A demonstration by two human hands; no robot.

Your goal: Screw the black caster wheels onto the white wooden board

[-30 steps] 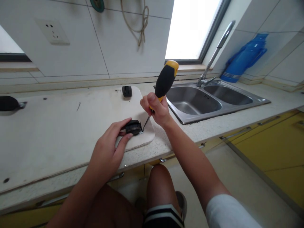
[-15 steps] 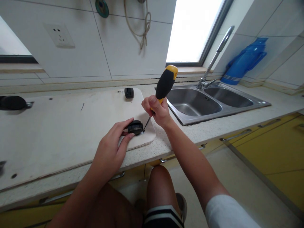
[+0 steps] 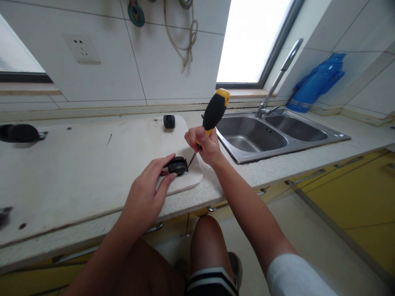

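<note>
With thumb and fingers, my left hand (image 3: 149,185) grips a black caster wheel (image 3: 177,165) near the right end of a white board (image 3: 92,172). My right hand (image 3: 206,144) is wrapped round the lower handle of a yellow-and-black screwdriver (image 3: 215,110). The screwdriver slants down to the left, and its tip meets the caster's metal base at a screw spot; the screw itself is too small to make out. Another black caster (image 3: 169,121) stands at the board's far right corner. At the board's left end lies a further black caster (image 3: 23,133).
A double steel sink (image 3: 251,133) with a tall faucet (image 3: 282,76) is set into the counter (image 3: 228,176) on the right. Behind it leans a blue thermos (image 3: 319,82). A power socket (image 3: 82,48) and a hanging cord (image 3: 191,39) are on the tiled wall.
The camera view has shifted slightly. Both hands keep their grips, and the screwdriver tip stays at the caster's base.
</note>
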